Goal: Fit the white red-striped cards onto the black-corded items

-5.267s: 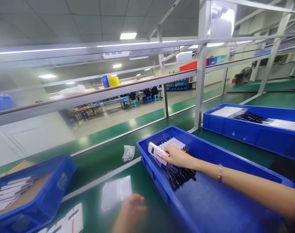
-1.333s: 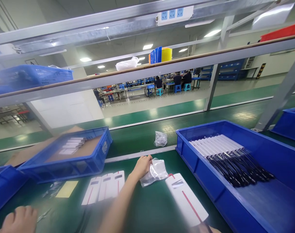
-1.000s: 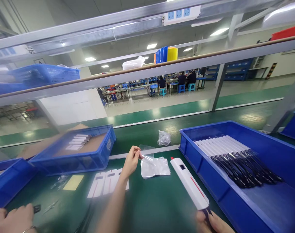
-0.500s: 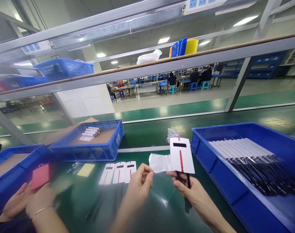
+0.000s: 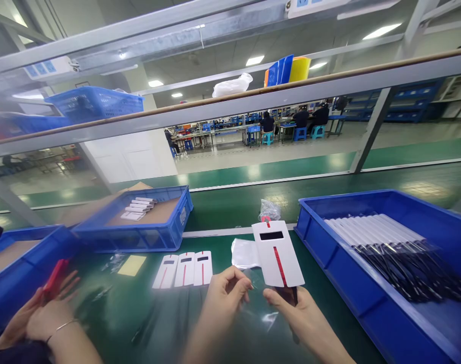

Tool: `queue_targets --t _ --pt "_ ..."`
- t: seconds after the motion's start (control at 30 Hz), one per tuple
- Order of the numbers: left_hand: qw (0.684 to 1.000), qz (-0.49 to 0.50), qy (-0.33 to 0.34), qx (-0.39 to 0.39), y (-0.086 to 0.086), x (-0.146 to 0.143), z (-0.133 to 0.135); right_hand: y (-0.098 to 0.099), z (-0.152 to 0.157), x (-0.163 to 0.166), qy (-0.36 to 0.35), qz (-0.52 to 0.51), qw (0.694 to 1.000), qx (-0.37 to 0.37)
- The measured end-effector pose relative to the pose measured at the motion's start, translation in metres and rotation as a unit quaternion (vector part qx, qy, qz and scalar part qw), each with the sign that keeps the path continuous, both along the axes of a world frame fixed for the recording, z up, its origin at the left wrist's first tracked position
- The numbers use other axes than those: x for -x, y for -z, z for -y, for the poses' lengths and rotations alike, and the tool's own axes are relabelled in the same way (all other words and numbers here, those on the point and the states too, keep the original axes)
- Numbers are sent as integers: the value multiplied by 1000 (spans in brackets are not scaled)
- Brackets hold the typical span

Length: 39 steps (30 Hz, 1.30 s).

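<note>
My right hand [image 5: 302, 311] grips a white flat device [image 5: 278, 255] from below. Its face, turned toward me, has a dark window near the top and a red stripe down the middle; a black cord [image 5: 294, 294] comes out at its lower end. Left of the device, apart from it, my left hand [image 5: 230, 293] is closed with thumb and forefinger pinched. Something thin and clear may be at those fingertips, too faint to name. Clear plastic bags [image 5: 245, 254] lie behind. Three similar white devices [image 5: 185, 270] lie in a row to the left.
At right stands a blue bin [image 5: 340, 283] of white devices with black cords. A blue tray [image 5: 139, 237] holding white pieces is at back left. A yellow paper [image 5: 132, 265] lies nearby. A co-worker's hands [image 5: 44, 318] hold a red object [image 5: 55, 279] at far left.
The white device has come lower and nearer to me, tilting more. My left hand has shifted slightly right toward it. The co-worker's red object has turned edge-on.
</note>
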<state>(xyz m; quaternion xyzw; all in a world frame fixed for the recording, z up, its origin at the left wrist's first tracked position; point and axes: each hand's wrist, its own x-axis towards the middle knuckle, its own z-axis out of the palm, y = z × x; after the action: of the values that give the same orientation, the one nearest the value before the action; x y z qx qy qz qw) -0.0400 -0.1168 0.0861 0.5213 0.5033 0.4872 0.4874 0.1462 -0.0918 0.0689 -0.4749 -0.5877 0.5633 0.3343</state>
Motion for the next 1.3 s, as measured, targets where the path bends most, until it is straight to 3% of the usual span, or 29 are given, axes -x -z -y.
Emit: queue_targets --t 0.2,0.3,0.5,0.93,1.0,1.07,1.13,1.2,1.3 --pt "1000 -13 -7 -6 2 -3 2 -12 -3 -10 -44 -33 997 -55" --pt "999 -36 -3 -12 2 -5 3 -12 -4 -11 -65 5 997 -29" --pt "1000 4 -6 -11 -2 -9 4 -8 3 -6 -31 -21 994 -102" --pt "997 -56 -28 -41 3 -12 9 -18 5 -13 -31 -9 999 -41" --pt "988 -104 -84 -81 8 -15 11 -19 4 -11 -8 -5 999 -34" --pt "957 -166 -182 -156 17 -19 12 -18 3 -8 8 -5 999 -35" --pt "925 -205 -229 -224 23 -26 14 -15 2 -6 14 -6 999 -36" --pt "929 -209 -200 -231 23 -32 16 -12 2 -3 12 -7 999 -35" --pt "965 -179 -119 -150 12 -37 17 -11 5 -1 11 -6 999 -31"
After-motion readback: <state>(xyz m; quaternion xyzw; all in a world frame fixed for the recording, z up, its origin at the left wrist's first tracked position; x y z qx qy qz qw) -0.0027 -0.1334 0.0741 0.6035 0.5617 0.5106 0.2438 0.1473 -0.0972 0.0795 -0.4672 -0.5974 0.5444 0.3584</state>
